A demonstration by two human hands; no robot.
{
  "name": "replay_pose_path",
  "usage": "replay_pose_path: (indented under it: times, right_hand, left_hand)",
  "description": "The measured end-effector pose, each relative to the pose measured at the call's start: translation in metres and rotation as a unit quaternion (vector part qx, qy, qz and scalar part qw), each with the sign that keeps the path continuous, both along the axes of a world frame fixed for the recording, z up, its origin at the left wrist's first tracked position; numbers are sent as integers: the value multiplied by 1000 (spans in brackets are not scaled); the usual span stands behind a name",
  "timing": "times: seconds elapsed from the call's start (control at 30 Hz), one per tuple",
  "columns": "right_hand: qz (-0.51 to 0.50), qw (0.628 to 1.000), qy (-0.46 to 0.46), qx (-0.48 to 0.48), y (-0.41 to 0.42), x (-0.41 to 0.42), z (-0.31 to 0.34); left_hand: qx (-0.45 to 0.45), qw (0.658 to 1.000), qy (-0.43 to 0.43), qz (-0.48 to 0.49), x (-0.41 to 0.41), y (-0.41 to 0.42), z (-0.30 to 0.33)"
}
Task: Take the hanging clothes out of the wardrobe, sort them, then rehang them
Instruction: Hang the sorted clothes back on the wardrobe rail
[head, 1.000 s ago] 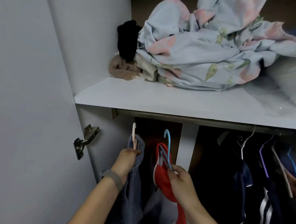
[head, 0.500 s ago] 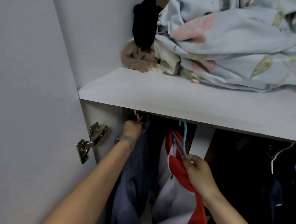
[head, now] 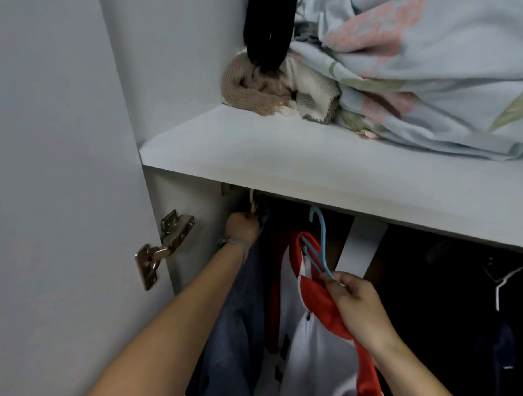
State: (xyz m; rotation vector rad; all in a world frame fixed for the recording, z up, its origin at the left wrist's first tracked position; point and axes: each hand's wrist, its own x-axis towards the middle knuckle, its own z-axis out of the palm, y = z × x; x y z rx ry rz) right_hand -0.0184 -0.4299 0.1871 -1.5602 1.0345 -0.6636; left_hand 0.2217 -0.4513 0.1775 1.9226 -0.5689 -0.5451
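My left hand (head: pixel 242 227) grips the neck of a pale pink hanger (head: pixel 253 204) whose hook reaches up under the shelf at the wardrobe's far left; a blue denim garment (head: pixel 239 317) hangs from it. My right hand (head: pixel 352 299) pinches a blue hanger (head: pixel 320 243) by its shoulder, together with the red collar of a red and white garment (head: pixel 316 346). The blue hook sits just below the shelf edge. The rail itself is hidden behind the shelf.
A white shelf (head: pixel 286 156) overhangs the hanging space and carries a floral quilt (head: pixel 427 70), a beige knit (head: pixel 247 91) and a black item (head: pixel 267 25). The open door with its metal hinge (head: pixel 163 247) stands at left. Dark clothes on hangers (head: pixel 504 280) fill the right side.
My left hand has lifted the pink hanger up under the shelf on the left. My right hand has raised the blue hanger with the red and white garment. The view has tilted down.
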Motion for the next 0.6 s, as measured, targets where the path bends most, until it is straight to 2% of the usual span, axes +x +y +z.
replay_pose_path:
  times: [0.1, 0.23, 0.4, 0.6]
  right_hand:
    - [-8, 1000, -25, -14, 0, 13, 4]
    - [-13, 998, -41, -53, -5, 44, 7]
    - [-51, 993, -35, -97, -22, 100, -12]
    - [-14, 992, 74, -105, -37, 148, -32]
  left_hand:
    - [-11, 999, -31, 5, -6, 15, -8]
    - [2, 990, -138, 25, -19, 49, -17]
    - [-53, 994, -95, 7, -38, 95, -25]
    - [11, 988, -155, -25, -51, 126, -51]
